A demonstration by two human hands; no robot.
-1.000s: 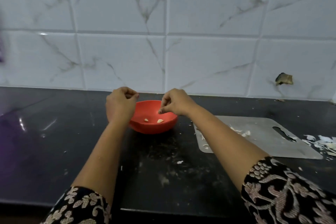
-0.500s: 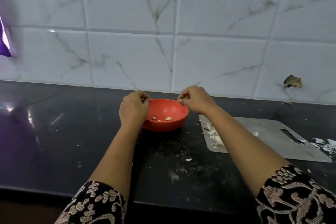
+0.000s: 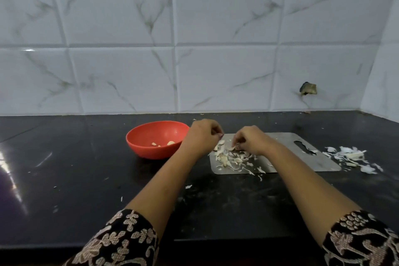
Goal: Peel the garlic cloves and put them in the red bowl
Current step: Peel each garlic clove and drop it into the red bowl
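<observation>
Hands, left point(image 3: 201, 137) and right point(image 3: 252, 139), moved from red bowl point(image 3: 140, 147) to garlic point(image 3: 228, 157).

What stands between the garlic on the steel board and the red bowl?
Only the person's own left hand, which hangs between the garlic cloves on the board and the red bowl. No other object on the counter blocks that short way.

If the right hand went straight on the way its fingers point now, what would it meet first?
The right hand points its fingers down and left, so it would first meet the pile of garlic and skins on the cutting board; it may already touch it.
</observation>
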